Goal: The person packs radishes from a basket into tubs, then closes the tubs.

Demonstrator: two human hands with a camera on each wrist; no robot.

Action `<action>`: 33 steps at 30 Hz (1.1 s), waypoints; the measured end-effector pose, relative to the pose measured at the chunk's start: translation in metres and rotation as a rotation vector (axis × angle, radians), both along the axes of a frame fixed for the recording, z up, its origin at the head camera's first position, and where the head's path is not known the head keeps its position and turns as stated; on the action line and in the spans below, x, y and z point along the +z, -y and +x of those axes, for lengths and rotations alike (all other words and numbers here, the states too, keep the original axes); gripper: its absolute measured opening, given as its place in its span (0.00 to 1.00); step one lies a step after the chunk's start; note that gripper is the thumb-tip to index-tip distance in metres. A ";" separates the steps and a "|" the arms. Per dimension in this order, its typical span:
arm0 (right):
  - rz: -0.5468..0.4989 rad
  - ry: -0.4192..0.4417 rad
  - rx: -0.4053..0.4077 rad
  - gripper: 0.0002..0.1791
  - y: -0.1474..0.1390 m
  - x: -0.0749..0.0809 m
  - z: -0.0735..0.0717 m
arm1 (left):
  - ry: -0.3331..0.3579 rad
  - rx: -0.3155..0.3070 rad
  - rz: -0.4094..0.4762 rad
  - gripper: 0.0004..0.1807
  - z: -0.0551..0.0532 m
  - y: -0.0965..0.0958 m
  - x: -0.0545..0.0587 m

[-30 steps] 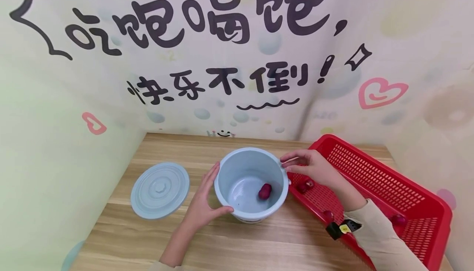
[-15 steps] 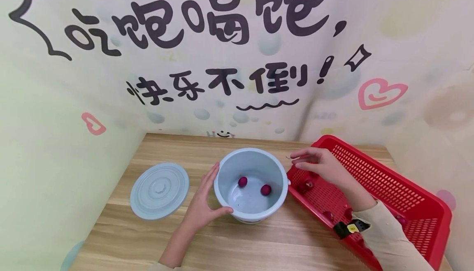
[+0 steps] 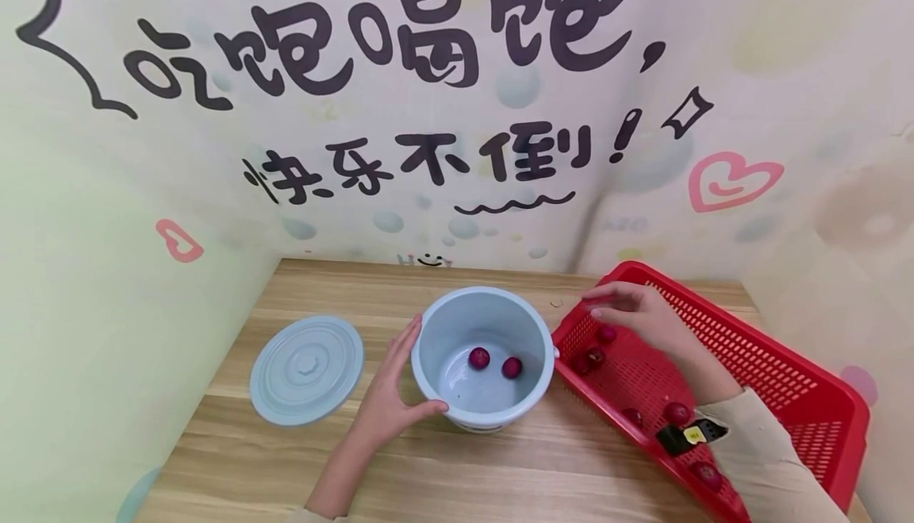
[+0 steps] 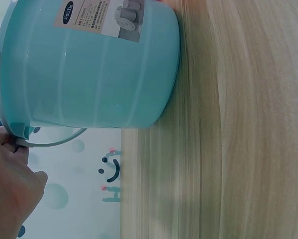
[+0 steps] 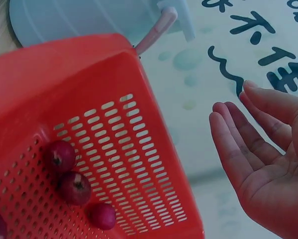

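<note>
A light blue lidless bucket (image 3: 450, 324) stands upright on the wooden table (image 3: 543, 459). Two small, round, dark-red pieces of produce (image 3: 479, 359) lie on its floor; whether they are fruits or little onions I cannot tell. My left hand (image 3: 389, 396) holds the bucket's left side, thumb at the near rim and fingers reaching along the far side. In the left wrist view, some fingers bend beside the handle joint. Over the far-left end of a red slotted basket (image 3: 842, 396), my right hand (image 3: 643, 317) hovers with nothing in it, fingers slightly bent and apart.
Several more dark-red pieces (image 5: 74, 188) lie in the basket, some partly hidden by my right forearm. The bucket's round blue lid (image 3: 307, 368) lies flat at the left. A printed cloth wall (image 3: 428, 221) closes off the back.
A second dark-red piece has appeared in the bucket and shifted slightly across its floor. My right hand has moved from the bucket's rim rightward over the basket. My left hand has stayed put.
</note>
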State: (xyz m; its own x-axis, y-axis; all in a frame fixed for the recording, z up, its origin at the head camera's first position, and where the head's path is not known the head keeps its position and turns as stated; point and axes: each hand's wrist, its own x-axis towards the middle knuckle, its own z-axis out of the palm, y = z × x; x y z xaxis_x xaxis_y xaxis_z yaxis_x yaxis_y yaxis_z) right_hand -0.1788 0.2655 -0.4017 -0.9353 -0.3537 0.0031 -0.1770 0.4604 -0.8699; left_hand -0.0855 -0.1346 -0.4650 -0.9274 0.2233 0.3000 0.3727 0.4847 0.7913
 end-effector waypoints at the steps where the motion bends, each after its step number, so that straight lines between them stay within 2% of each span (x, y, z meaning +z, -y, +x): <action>1: 0.003 0.005 -0.006 0.20 -0.002 -0.002 -0.001 | -0.006 -0.002 -0.001 0.64 0.000 0.000 0.000; 14: 0.016 0.014 -0.066 0.21 -0.023 -0.019 -0.001 | 0.006 0.002 -0.004 0.65 0.000 0.000 0.000; 22: 0.078 0.029 -0.113 0.22 -0.036 -0.033 -0.004 | -0.021 -0.002 -0.013 0.65 -0.001 0.001 -0.003; 33: 0.013 0.087 -0.137 0.24 -0.047 -0.053 -0.008 | -0.006 0.002 -0.004 0.64 0.001 0.000 0.000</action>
